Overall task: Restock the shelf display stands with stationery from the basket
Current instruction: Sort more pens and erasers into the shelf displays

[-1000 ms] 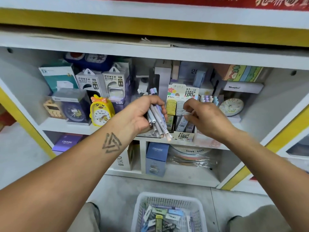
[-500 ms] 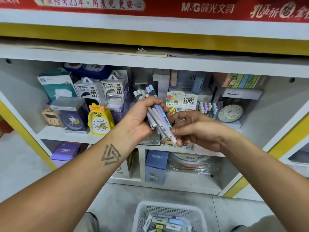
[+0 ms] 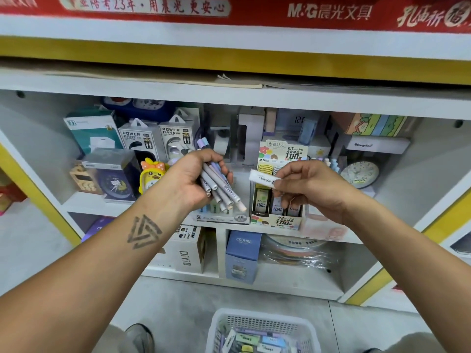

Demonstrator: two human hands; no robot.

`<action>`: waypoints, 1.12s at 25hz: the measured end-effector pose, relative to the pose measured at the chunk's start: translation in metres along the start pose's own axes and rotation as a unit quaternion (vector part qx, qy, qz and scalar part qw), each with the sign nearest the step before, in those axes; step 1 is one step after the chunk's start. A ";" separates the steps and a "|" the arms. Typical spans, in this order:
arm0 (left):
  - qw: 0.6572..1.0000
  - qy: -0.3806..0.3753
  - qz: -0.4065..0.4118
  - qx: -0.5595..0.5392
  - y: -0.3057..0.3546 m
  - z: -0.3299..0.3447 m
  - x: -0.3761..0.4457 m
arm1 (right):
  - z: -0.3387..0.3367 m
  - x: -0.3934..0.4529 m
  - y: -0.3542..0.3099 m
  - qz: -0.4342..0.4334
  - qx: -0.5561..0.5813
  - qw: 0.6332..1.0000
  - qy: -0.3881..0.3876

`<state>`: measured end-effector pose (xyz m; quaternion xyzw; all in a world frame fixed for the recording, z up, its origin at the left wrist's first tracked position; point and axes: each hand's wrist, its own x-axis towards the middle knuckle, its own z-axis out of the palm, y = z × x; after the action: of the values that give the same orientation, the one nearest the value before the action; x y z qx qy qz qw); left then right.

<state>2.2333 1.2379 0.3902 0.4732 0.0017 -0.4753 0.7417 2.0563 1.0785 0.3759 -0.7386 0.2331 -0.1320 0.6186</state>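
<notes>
While both hands hover before the shelf, these lines place things relative to the lead display stand (image 3: 276, 189).

Hidden or unclear: print on the single white tube is too blurred to read; the basket is cut off by the bottom edge of the view; a second stand (image 3: 221, 217) marked 2B, just left of the lead display stand, is mostly covered by the left hand's bundle.

Left hand (image 3: 188, 182): left of the stand, fingers curled round a bundle of pens (image 3: 219, 184), grey and lilac barrels fanning down toward the stand's lower left corner, caps poking out above the fist.

Right hand (image 3: 311, 187): directly in front of the stand's right half, thumb and fingertips pinching one white tube (image 3: 263, 178), which lies nearly level across the stand's upper slots.

Stand contents: yellow and pale tubes stand in the rows behind the tube; lower slots hold boxed refills.

Basket (image 3: 262, 327): on the floor well below the stand, white mesh, holding more packets.

Open room: a gap shows between the two hands; the shelf (image 3: 84, 202) edge runs just under the stand; a yellow duck clock (image 3: 150, 174) stands left of it.
</notes>
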 end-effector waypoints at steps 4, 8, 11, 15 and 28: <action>0.998 0.032 0.006 0.050 0.013 -0.020 -0.002 | 0.015 0.017 0.000 -0.026 -0.049 0.997 0.053; 0.994 0.048 -0.009 0.096 0.017 -0.040 -0.008 | 0.036 0.031 -0.006 -0.065 -0.157 0.983 0.066; 0.992 0.051 -0.006 0.116 0.018 -0.053 -0.011 | 0.048 0.034 -0.007 -0.080 -0.134 0.985 0.068; 0.993 0.040 -0.014 0.107 0.022 -0.060 -0.013 | 0.057 0.039 -0.006 -0.075 -0.124 0.987 0.064; 0.997 0.026 -0.026 0.068 0.034 -0.064 -0.026 | 0.071 0.051 -0.016 -0.168 -0.243 0.954 0.056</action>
<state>2.2715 1.3047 0.3903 0.5342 0.0010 -0.4815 0.6948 2.1371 1.1156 0.3724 -0.8865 0.1652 -0.2143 0.3753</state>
